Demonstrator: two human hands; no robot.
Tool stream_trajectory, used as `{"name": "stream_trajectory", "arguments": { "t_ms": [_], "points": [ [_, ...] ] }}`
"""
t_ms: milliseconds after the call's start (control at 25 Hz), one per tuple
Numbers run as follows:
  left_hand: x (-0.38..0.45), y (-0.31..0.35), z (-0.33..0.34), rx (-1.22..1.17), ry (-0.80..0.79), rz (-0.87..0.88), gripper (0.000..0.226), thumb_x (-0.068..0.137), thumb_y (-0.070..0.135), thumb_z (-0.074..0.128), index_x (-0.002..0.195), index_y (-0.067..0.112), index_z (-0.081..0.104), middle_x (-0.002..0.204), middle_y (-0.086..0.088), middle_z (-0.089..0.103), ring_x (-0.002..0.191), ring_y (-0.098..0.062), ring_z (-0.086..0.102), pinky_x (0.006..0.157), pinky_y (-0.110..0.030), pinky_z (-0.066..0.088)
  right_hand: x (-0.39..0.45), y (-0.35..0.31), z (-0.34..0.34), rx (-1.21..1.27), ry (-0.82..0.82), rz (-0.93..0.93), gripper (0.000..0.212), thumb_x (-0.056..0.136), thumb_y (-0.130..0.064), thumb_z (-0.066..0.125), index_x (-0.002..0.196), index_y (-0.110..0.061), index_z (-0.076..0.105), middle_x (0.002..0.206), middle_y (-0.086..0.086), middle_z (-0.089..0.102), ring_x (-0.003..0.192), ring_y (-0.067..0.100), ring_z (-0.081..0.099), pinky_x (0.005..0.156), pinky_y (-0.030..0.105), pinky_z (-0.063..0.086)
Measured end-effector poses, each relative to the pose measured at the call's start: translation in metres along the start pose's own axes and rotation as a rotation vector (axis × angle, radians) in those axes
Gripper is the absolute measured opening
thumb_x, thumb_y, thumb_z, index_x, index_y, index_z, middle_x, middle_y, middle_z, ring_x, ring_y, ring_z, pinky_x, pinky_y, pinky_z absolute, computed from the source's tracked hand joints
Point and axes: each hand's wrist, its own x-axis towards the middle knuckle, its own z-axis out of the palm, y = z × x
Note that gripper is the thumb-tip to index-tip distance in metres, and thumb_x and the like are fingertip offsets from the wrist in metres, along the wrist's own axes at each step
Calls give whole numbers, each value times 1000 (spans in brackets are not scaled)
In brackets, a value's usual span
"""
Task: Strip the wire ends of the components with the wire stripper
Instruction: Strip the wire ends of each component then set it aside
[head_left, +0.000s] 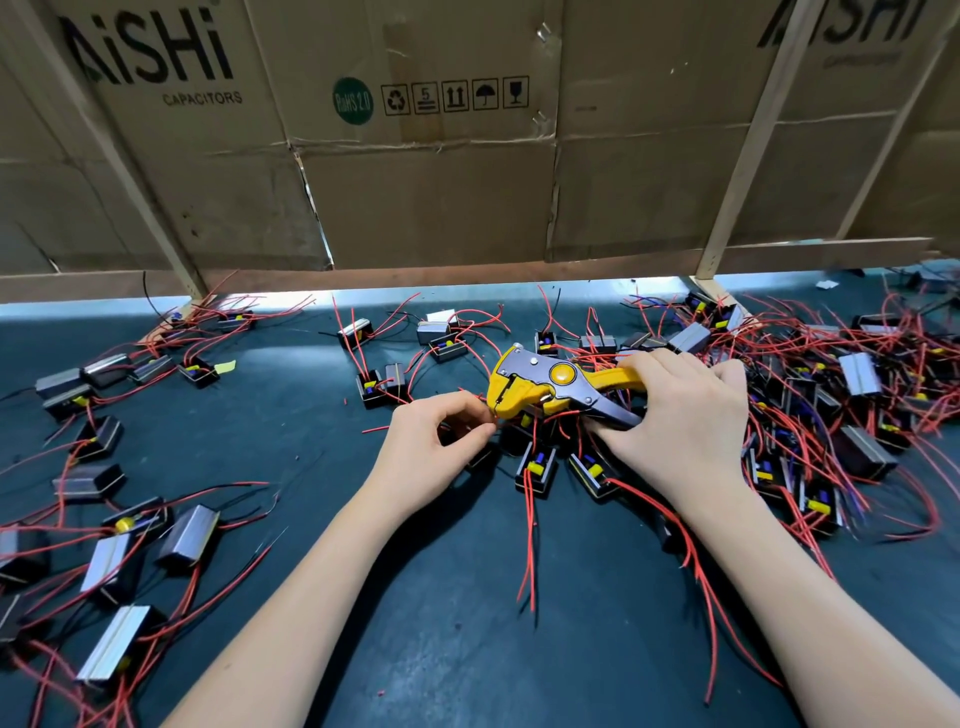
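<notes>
Pinching a red wire (493, 415), the left hand (436, 441) sits just left of the stripper (545, 384); the wire end meets its head; the right hand (675, 400) grips the handles, which run rightward.

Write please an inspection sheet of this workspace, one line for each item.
Surface: dark mat, scattered with parts.
Job's things: yellow stripper; components with red wires below it.
Clutter: component heaps at left and right; a yellow scrap.
Hands: right hand grips the stripper's handles; left hand pinches a wire at its head.
Cables: nothing seen beyond the components' wires.
Surroundings: cardboard wall with wooden battens.
</notes>
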Motion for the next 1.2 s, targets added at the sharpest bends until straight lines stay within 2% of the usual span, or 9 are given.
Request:
{"name": "stream_trajectory", "arguments": {
  "t_ms": [80, 240, 360, 480, 720, 1200],
  "points": [
    [0, -1, 0, 6, -1, 6, 7, 87, 8, 70, 81, 12, 69, 77, 10, 68, 68, -3, 57, 67, -11, 42, -1, -1, 0, 27, 15, 9, 31, 66, -44, 69, 70, -15, 59, 65, 1, 60, 58, 29, 54, 66, 37, 26],
    [-1, -2, -6, -19, -105, 28, 6, 85, 11, 74, 86, 16, 71, 78, 9, 69, 69, -2, 59, 69, -12, 44, -2, 0, 5, 7, 5, 55, 50, 69, -56, 66, 97, -14, 65, 89, 5, 62, 86, 31, 55, 72, 40, 31],
    [0, -5, -14, -47, -210, 29, 10, 81, 15, 79, 89, 18, 73, 85, 7, 70, 76, -7, 62, 75, -18, 49, -2, 4, 7, 24, -13, 111, 57, 66, -53, 80, 105, -14, 66, 98, 6, 63, 92, 32, 52, 76, 41, 34],
    [1, -8, -14, -66, -151, 18, 4, 84, 12, 76, 83, 15, 74, 80, 4, 70, 70, -7, 61, 72, -22, 50, -4, 6, 9, 27, -44, 125, 59, 62, -48, 84, 105, -13, 66, 97, 8, 62, 92, 33, 53, 76, 41, 35],
    [3, -3, 4, -57, 67, -71, 10, 87, 10, 71, 78, 12, 67, 69, 7, 63, 59, -1, 49, 62, -12, 40, -4, 4, 8, 30, -37, 115, 60, 61, -48, 84, 105, -12, 66, 96, 8, 63, 91, 33, 54, 74, 40, 34],
    [1, 1, 14, -92, 178, -138, 11, 87, 7, 68, 77, 11, 66, 68, 4, 61, 60, -6, 48, 60, -13, 40, -5, -1, 6, -8, -93, 145, 59, 63, -50, 82, 105, -12, 66, 96, 8, 63, 91, 33, 54, 76, 41, 33]
  ]
}}
